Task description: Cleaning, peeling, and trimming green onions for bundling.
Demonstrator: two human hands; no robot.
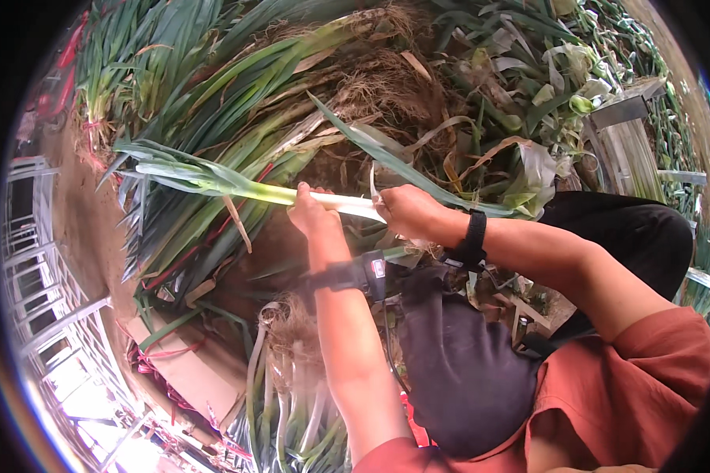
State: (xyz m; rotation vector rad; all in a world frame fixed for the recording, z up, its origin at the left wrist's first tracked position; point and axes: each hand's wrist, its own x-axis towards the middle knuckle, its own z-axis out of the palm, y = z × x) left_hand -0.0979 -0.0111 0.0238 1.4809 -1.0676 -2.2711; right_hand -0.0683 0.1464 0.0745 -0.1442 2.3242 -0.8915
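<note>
A long leek (276, 191) lies across both my hands, its green leaves pointing left and its white shank to the right. My left hand (315, 211) is closed round the pale shank near its middle. At the white end, my right hand (415, 211) is closed, and its fingers hide the root end. A thin whitish strip (373, 186) of outer skin sticks up beside the right fingers. One long loose green leaf (379, 150) slants down behind the right hand; whether it is attached to the leek I cannot tell.
Piled leeks with roots (379, 87) lie beyond my hands. Stripped leaves (521, 87) are heaped at the far right, near a metal-edged stand (627, 142). Cleaned-looking leeks (292, 402) lie near my left forearm, beside cardboard (189, 363) and red string (146, 361). White metal racks (51, 284) stand left.
</note>
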